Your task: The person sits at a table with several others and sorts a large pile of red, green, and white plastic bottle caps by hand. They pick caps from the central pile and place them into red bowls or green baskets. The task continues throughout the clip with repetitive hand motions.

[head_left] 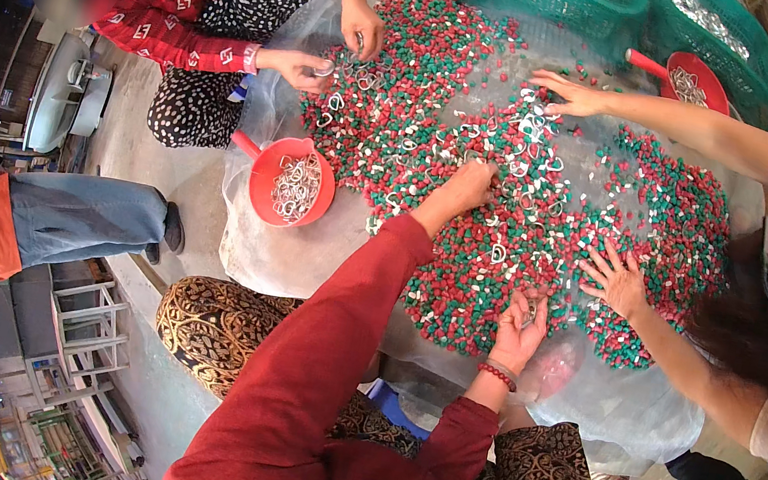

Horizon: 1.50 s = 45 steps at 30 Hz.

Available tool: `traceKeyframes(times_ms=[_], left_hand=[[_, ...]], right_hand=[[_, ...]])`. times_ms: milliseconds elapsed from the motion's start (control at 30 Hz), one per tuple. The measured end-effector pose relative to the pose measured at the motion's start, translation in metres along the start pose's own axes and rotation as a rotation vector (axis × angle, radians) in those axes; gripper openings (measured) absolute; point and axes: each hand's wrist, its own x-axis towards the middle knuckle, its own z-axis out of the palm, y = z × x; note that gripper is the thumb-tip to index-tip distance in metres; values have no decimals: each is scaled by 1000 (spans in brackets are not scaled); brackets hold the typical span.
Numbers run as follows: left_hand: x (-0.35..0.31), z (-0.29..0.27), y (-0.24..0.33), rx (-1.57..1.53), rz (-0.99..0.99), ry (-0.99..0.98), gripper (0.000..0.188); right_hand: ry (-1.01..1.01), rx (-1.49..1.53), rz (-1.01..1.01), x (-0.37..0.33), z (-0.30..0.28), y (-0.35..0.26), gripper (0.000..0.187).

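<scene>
The loops (530, 132) lie scattered over and among red, green and white pellets (455, 297), thickest just beyond my left hand (464, 188). Its bent fingertips are down in the heap; I can't tell whether they pinch anything. My right hand (520, 334), palm up at the near edge, is curled around what look like a few loops. I judge the step to be picking loops from the pellets, partway along. The next move calls for a light pinch on one loop, leaving pellets behind. Farther out, the red bowl (267, 165) holds more loops on the plastic sheet (266, 257), and co-workers' hands (620, 285) reach in from the right and far left.
</scene>
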Motion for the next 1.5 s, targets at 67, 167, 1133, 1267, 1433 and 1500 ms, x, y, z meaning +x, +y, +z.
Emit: traceKeyframes(times_ms=[67, 167, 1133, 1267, 1433, 1500], left_hand=[[-10, -14, 21, -195, -95, -170, 37], [-36, -19, -6, 172, 50, -13, 26], [-46, 47, 57, 154, 21, -322, 57], [-83, 17, 16, -6, -54, -577, 42], [-80, -36, 11, -182, -58, -320, 21], [-77, -57, 1, -254, -136, -330, 15]], right_hand=[[-23, -13, -36, -1, 1, -10, 30], [-55, -16, -5, -3, 3, 0, 29], [-81, -177, -42, -6, 19, 2, 23], [-96, -112, 9, -8, 21, 17, 25], [-132, -150, -46, -6, 26, 6, 35], [-34, -249, -123, -2, 28, 9, 44]])
